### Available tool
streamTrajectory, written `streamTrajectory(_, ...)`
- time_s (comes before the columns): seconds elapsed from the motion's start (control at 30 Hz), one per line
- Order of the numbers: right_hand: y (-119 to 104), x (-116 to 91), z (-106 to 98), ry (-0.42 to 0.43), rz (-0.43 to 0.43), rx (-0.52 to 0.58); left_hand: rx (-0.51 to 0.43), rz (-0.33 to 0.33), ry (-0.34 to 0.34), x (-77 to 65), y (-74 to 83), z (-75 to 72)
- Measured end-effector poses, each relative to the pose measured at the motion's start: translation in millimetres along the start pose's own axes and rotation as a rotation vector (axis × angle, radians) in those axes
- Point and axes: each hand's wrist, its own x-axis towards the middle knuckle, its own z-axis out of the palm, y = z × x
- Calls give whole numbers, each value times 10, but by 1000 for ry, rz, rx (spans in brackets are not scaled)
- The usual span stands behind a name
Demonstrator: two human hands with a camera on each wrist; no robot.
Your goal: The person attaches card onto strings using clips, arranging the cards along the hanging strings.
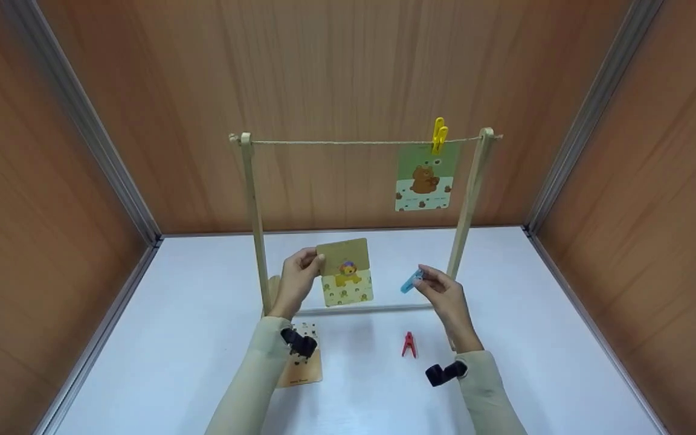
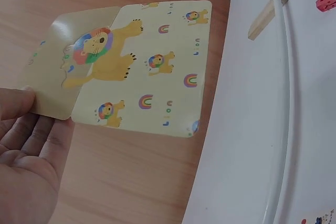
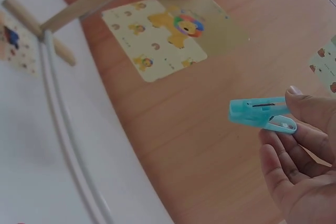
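Note:
In the head view my left hand (image 1: 299, 281) pinches the left edge of a lion card (image 1: 347, 278), holding it upright below the string. The left wrist view shows thumb and fingers on the tan end of that lion card (image 2: 142, 66). My right hand (image 1: 444, 296) pinches the handle end of a blue clothespin (image 1: 411, 281). Its front end points away from the hand in the right wrist view, where the clothespin (image 3: 257, 113) looks turquoise. The card and the clothespin are apart. A string (image 1: 336, 142) runs across the wooden frame (image 1: 255, 229) above both hands.
A yellow clothespin (image 1: 439, 136) fixes a bear card (image 1: 423, 181) to the string near the right post (image 1: 470, 205). On the white table (image 1: 360, 399) lie a red clothespin (image 1: 408, 345) and, partly under the left forearm, an orange-and-white card (image 1: 306, 370).

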Motion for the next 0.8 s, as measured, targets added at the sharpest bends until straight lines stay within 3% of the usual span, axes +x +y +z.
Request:
streamTrajectory(0.43,-318,91,-5,-36,-110,18,-9,82,1,98,178,73)
streamTrajectory(0.8,-523,142,-21,-62,-169,29,19,81,14,153,336,125)
